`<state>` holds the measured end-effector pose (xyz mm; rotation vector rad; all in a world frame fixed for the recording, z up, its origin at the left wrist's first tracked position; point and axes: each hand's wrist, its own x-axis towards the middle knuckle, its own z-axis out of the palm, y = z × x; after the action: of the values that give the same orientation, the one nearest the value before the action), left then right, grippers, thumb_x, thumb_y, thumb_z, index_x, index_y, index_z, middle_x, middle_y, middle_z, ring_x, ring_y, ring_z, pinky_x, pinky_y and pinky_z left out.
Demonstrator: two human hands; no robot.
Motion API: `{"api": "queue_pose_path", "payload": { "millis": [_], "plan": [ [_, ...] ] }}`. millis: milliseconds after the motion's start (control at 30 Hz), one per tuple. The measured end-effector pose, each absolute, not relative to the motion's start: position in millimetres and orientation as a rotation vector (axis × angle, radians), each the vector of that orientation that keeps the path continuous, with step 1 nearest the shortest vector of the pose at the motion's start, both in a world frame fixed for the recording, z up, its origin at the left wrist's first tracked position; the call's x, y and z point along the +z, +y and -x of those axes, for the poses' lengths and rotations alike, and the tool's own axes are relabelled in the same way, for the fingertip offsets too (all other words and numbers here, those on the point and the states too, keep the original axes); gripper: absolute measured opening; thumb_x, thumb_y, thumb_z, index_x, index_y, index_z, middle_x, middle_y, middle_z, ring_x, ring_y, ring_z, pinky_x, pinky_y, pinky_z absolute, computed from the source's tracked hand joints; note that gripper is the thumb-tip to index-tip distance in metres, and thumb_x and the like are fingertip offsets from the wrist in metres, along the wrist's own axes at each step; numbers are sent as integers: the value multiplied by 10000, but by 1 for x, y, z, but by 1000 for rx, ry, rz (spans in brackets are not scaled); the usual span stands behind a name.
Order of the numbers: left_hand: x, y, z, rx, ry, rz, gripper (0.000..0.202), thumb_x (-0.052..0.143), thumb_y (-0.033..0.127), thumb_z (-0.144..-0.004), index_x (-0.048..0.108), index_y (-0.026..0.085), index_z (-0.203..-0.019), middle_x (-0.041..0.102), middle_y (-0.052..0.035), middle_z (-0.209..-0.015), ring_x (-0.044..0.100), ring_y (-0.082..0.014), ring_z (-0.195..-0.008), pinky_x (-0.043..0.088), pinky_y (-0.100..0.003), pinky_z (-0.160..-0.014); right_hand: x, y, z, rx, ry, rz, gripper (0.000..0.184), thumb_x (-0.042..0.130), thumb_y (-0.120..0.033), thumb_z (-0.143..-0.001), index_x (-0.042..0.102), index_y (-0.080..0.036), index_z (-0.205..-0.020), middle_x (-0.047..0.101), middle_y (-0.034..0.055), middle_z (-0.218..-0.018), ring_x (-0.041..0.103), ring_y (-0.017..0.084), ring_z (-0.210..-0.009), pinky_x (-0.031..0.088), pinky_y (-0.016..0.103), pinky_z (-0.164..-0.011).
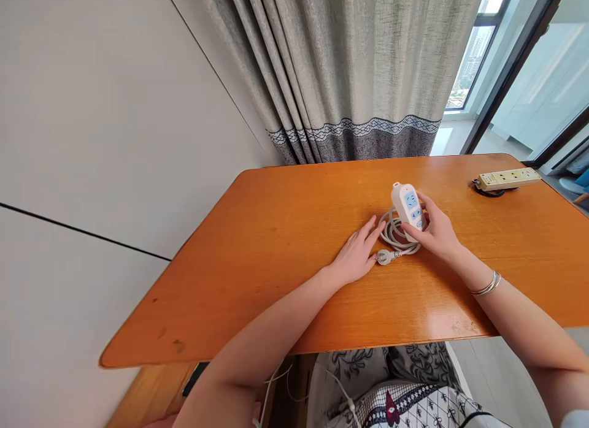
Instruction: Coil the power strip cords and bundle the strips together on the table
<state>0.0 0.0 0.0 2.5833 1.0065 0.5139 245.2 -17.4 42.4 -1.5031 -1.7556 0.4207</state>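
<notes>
Head view: the right hand [436, 233] grips the white power strip [407, 202] at its lower part, between thumb and fingers; the upper end projects beyond the grip. The coiled cord [389, 234] lies between the hands on the table [276, 244]. The left hand [355, 254], fingers extended and unclosed, adjoins the plug [383, 257].

- Tabletop [285, 232]: wood, glossy, smooth
- White power strip [405, 206]: smooth plastic
- Cream power strip [506, 179]: plastic
- Curtain [368, 66]: coarse cloth, matt
- Bracelet [492, 283]: shiny metal
</notes>
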Motion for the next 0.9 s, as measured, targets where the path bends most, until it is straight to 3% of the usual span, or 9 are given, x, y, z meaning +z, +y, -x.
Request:
{"api": "queue_pose_path", "payload": {
  "millis": [167,233,367,467,667,800,900],
  "plan": [
    [2,0,-1,537,940,-2668,731,571,230,-911,292,230,-1586,216,-166,-1689,242,-323,-1560,293,-539,-1254,28,-17,-244,353,-1674,1206,747,684,-573,-808,453,-229,-1429,602,151,-1391,626,295,-1181,544,438,-935],
    [4,-1,-3,547,936,-2698,674,585,243,-909,376,226,-1549,291,-154,-1666,266,-323,-1551,277,-550,-1260,23,-18,-241,346,-1676,1139,743,683,-579,-810,439,-234,-1421,593,156,-1387,610,303,-1219,530,460,-979],
    [8,0,-4,556,982,-2712,449,588,265,-922,591,206,-1367,621,-127,-1412,491,-298,-1409,220,-576,-1270,14,-21,-233,379,-1623,1022,726,682,-582,-819,390,-257,-1399,566,155,-1370,599,300,-1239,515,485,-1017],
    [11,2,-3,585,1090,-2707,292,555,245,-938,683,199,-1196,729,-94,-1167,655,-260,-1165,147,-593,-1278,10,-20,-230,416,-1515,976,743,702,-598,-798,366,-279,-1379,538,156,-1370,604,297,-1221,524,482,-994],
    [16,9,2,654,1222,-2626,210,512,282,-967,710,215,-986,740,-57,-967,684,-233,-981,304,-544,-1205,12,-11,-234,461,-1331,1083,763,742,-671,-703,460,-270,-1288,592,119,-1278,613,276,-1157,511,451,-996],
    [20,17,8,780,1248,-2485,233,482,284,-976,699,216,-923,748,-51,-943,677,-223,-962,400,-474,-1105,12,0,-241,544,-1143,1096,728,765,-581,-684,481,-261,-1273,600,102,-1286,612,262,-1183,484,444,-1040],
    [20,24,14,896,1253,-2333,245,498,312,-959,681,204,-838,733,-54,-869,663,-220,-880,478,-407,-949,9,9,-249,578,-965,1135,659,764,-492,-670,514,-247,-1229,616,82,-1254,613,242,-1161,500,416,-1001]
  ]
}}
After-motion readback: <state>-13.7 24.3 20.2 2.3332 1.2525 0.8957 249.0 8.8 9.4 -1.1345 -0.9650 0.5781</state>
